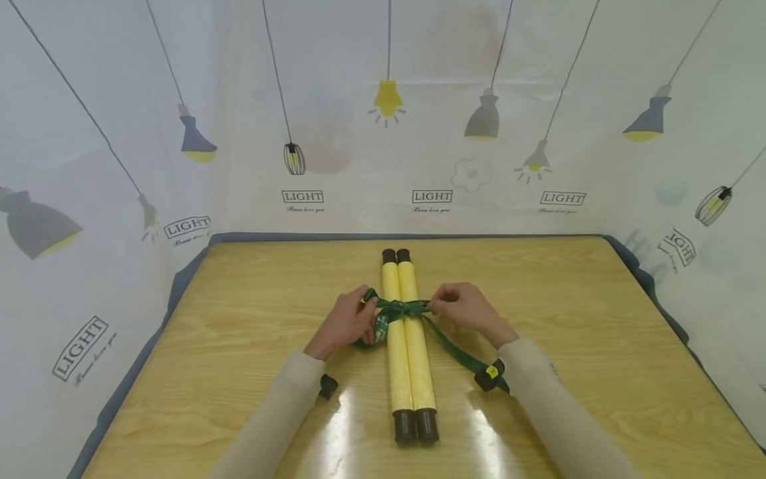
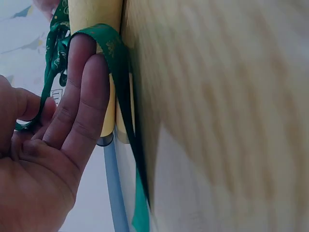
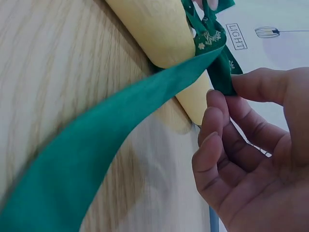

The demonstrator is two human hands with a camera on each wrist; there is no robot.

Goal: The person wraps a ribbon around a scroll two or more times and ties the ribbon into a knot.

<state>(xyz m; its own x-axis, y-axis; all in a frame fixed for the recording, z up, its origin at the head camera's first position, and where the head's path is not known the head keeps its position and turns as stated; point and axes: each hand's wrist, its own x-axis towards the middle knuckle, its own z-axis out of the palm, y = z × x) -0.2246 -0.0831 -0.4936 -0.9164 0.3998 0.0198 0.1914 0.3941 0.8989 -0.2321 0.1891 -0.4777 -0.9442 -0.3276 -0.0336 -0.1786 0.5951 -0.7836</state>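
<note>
Two yellow tubes (image 1: 411, 366) with dark end caps lie side by side on the table, pointing away from me. A green ribbon (image 1: 404, 309) with a light printed pattern crosses them and is knotted on top. My left hand (image 1: 352, 316) pinches one part of the ribbon between thumb and index finger, left of the knot. In the left wrist view, its other fingers (image 2: 89, 104) stretch beside another ribbon strand. On the other side, my right hand (image 1: 465, 306) pinches a ribbon loop with thumb and fingertips. A loose ribbon tail (image 3: 91, 140) trails from the knot toward my right forearm.
The wooden table (image 1: 263, 293) has a bluish-grey edge (image 1: 407, 236). White sheeting (image 1: 359, 219) printed with lamps stands behind and at both sides. Small dark devices sit at the wrists, the right one (image 1: 489, 374) with a yellow mark, over the ribbon tail.
</note>
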